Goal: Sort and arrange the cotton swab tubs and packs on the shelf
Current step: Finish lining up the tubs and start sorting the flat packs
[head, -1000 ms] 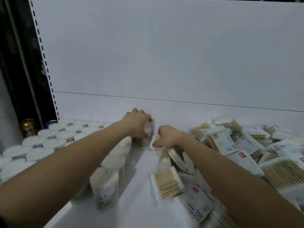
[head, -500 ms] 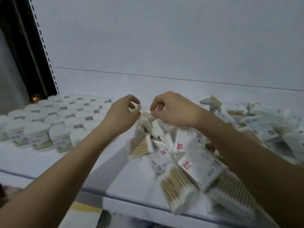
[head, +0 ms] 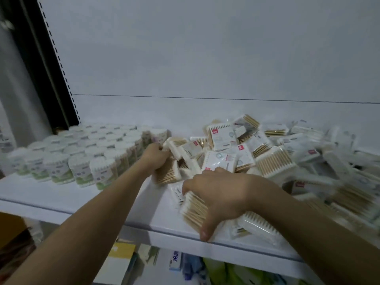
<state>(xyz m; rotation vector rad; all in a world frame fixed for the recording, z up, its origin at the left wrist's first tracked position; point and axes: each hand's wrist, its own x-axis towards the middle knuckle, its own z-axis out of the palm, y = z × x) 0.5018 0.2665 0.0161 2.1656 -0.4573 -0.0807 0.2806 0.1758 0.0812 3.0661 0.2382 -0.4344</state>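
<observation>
The packs (head: 267, 157) at the right edge are blurred and cut off by the frame, so their labels cannot be read there, and the tub labels are too small to make out. The fingertips of the left hand (head: 157, 157) are hidden among the packs at the left edge of the heap; its grip is curled over one pack (head: 167, 171) whose wooden sticks are seen side on. The right hand (head: 222, 192) is spread over the near part of the heap, thumb pointing down at the front edge of the shelf (head: 82, 200); its fingers are bent over a second pack (head: 193, 210), though how firmly that pack is held cannot be told through the motion blur. The packs are clear wrappers filled with swabs, some bearing a red mark, and are piled loosely across the right half of the shelf. The tubs (head: 82, 159), white-lidded and green-labelled, are stood upright in close rows on the left half, just beside the heap. Below the shelf, boxes (head: 121, 262) are partly seen, cut off by the frame
</observation>
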